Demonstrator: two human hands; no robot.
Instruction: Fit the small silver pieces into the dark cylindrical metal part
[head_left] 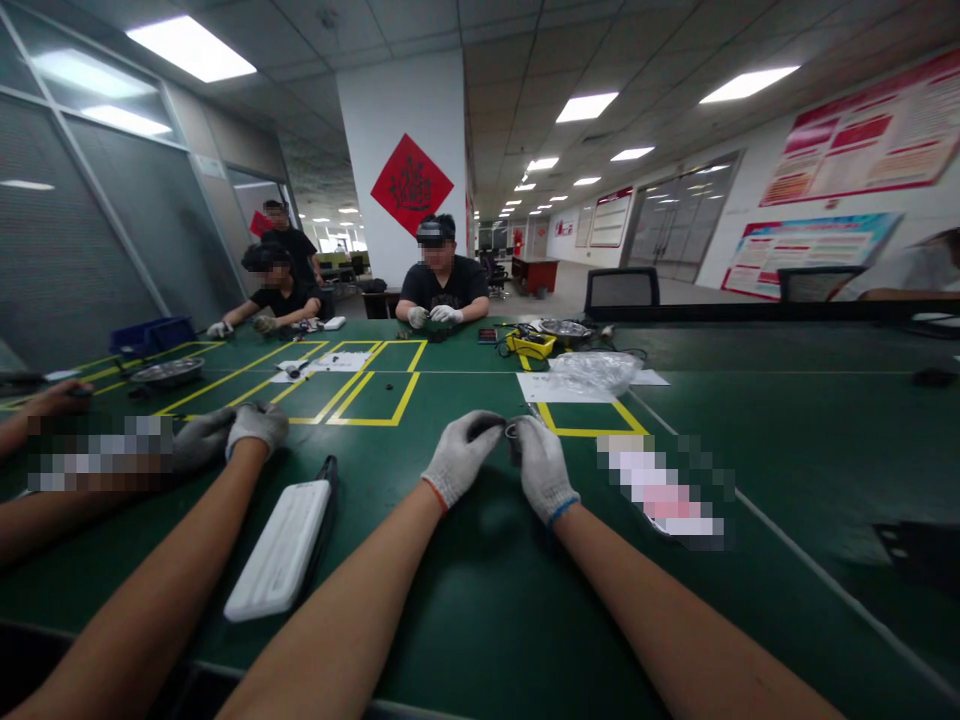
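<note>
My left hand (pixel 466 458), in a white knitted glove with an orange cuff, is closed, thumb and fingertips pinched together. Whatever it pinches is too small and dark to name. Close beside it my right hand (pixel 541 468), gloved in white with a blue cuff, grips a small dark cylindrical part (pixel 513 433) with a pale ring at its end. Both hands hover over the green table (pixel 480 620), their fingertips nearly meeting at that part. Right of my hands lies a flat, pinkish blurred object (pixel 664 490).
To my left lie a white flat case (pixel 279 550) and a neighbour's gloved hands (pixel 251 432). Ahead are yellow tape boxes (pixel 375 400), a clear plastic bag (pixel 600 372), a yellow tray (pixel 531 345) and a metal dish (pixel 169 372). A co-worker (pixel 442 285) sits opposite.
</note>
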